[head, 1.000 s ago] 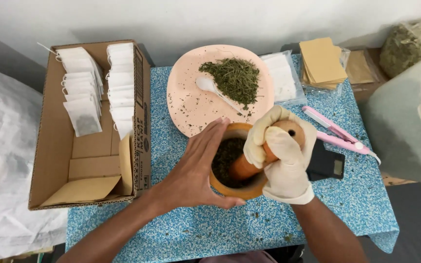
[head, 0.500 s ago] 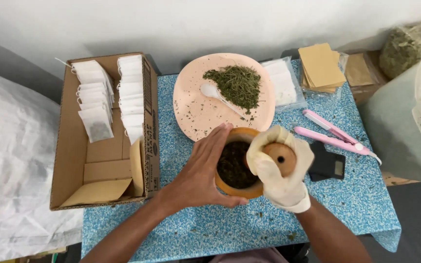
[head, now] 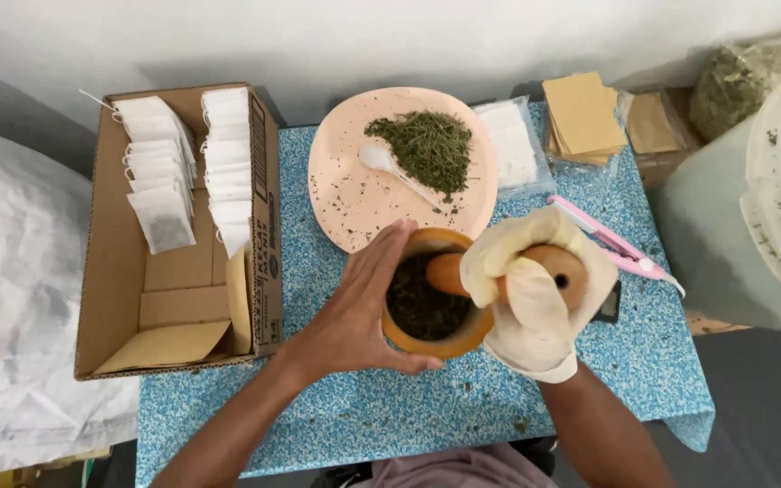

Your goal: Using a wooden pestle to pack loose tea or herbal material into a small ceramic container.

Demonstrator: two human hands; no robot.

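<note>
While the blue speckled table (head: 644, 361) fills the middle of the view, a white bucket (head: 770, 199) with green herb inside stands off its edge at three o'clock. At nine o'clock sits an open cardboard box (head: 119, 298) holding two rows of white filter bags (head: 160, 176). A round pink plate (head: 345, 194) lies at twelve o'clock from the mortar, carrying a heap of dried green herb (head: 428, 145) and a white spoon (head: 389, 163) whose bowl rests just beside the heap. Toward one o'clock are a clear packet of white bags (head: 512, 149) and a stack of tan squares (head: 585, 113). A pink sealing tool (head: 621, 248) lies at two o'clock, near the gloved hand.

At the centre stands the wooden mortar (head: 427, 339), dark crushed herb in its hollow. The bare left hand (head: 359, 312) cups its wall from nine o'clock, fingers (head: 389, 253) curved against the rim and thumb under the near side. The gloved right hand (head: 535, 298) is clenched round the wooden pestle (head: 449, 271), which slants down into the mortar from three o'clock; its tip seems to touch the herb, though the rim partly hides it.
</note>
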